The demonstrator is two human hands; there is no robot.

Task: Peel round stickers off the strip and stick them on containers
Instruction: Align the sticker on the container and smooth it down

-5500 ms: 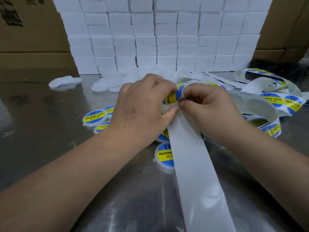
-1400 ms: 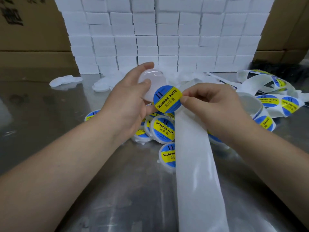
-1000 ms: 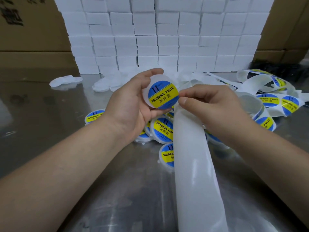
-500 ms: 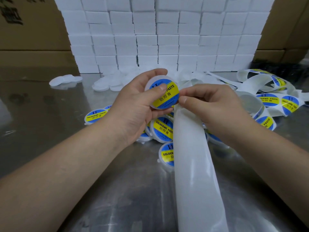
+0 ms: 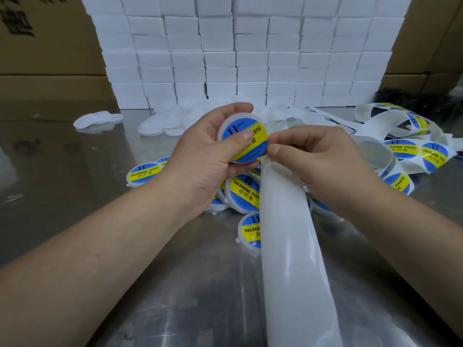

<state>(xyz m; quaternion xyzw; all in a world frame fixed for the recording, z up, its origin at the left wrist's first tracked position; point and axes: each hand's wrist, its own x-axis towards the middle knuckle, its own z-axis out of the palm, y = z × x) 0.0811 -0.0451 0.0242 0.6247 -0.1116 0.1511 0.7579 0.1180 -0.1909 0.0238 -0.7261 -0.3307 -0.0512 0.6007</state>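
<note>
My left hand [image 5: 200, 161] grips a small round white container [image 5: 243, 141] tilted towards me, with a blue and yellow "SOLDERING PASTE" sticker [image 5: 253, 146] on its lid. The left thumb presses across that sticker. My right hand [image 5: 318, 159] pinches the top of the white backing strip [image 5: 288, 246], which runs down to the near table edge. Its fingertips sit right beside the container. More strip with stickers [image 5: 406, 149] curls at the right.
Several labelled containers [image 5: 244, 194] lie in a heap under my hands on the shiny metal table [image 5: 75, 196], one more [image 5: 142, 172] to the left. Unlabelled white containers [image 5: 160, 123] lie further back. A wall of white boxes [image 5: 238, 51] and cardboard cartons [image 5: 47, 46] stand behind.
The peeled sticker went from my right hand onto the container's lid. My left thumb has slid over it, pressing it down. My right hand stays on the strip.
</note>
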